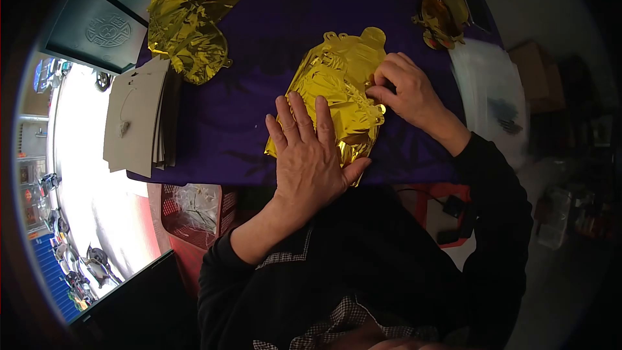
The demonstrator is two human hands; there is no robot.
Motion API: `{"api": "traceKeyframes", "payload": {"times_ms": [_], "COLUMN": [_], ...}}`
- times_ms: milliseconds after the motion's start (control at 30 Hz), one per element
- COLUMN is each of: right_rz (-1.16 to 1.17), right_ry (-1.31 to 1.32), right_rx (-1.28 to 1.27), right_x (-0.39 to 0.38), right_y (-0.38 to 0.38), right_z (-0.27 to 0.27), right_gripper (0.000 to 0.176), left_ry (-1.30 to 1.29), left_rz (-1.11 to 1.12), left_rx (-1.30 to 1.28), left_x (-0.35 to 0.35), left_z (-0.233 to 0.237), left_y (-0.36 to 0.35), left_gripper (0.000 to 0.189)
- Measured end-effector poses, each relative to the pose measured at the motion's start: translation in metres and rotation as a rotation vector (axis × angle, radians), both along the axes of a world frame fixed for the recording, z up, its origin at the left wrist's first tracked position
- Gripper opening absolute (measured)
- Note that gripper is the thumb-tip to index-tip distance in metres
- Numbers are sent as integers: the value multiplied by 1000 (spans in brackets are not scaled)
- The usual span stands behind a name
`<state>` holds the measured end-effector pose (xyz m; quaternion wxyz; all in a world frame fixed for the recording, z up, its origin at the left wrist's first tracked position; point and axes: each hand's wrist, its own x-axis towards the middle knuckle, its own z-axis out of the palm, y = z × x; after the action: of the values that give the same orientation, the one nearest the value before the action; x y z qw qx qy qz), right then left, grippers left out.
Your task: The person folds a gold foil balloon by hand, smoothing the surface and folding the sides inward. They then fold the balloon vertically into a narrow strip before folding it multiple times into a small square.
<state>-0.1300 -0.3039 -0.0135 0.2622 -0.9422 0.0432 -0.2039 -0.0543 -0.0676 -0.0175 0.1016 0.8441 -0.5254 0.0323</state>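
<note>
A crinkled gold foil balloon (356,58) lies flattened and partly folded on the purple-covered table (246,84), with small tabs along its edge. My left hand (308,155) rests flat on its lower left part, fingers spread and thumb out at the near edge. At the balloon's right edge, my right hand (407,87) has its thumb and index finger closed on the foil. The exact spot between those fingertips is partly hidden.
More gold foil (194,45) lies at the table's far left, and another piece (444,16) at the far right. Grey cardboard sheets (136,116) stand at the left edge. Clear plastic (489,84) lies to the right. Below the table sits a red basket (188,236).
</note>
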Motion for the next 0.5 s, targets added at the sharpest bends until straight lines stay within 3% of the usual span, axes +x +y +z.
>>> {"api": "traceKeyframes", "payload": {"times_ms": [133,200,367,500], "right_rz": [-44,-92,-64,-16], "right_ry": [-36,-179,26,37], "right_rx": [62,39,-16,-105], "right_x": [-7,-14,-35,-25], "right_y": [-3,-1,5,5], "right_z": [-1,2,10,6], "right_gripper": [11,8,14,11], "left_ry": [-6,-9,8,2], "left_rz": [5,4,6,6], "left_rx": [1,-1,-8,-14], "left_x": [0,0,0,1], "left_z": [-1,-2,0,-1], "left_y": [-1,0,0,2], "left_gripper": [112,112,113,113]}}
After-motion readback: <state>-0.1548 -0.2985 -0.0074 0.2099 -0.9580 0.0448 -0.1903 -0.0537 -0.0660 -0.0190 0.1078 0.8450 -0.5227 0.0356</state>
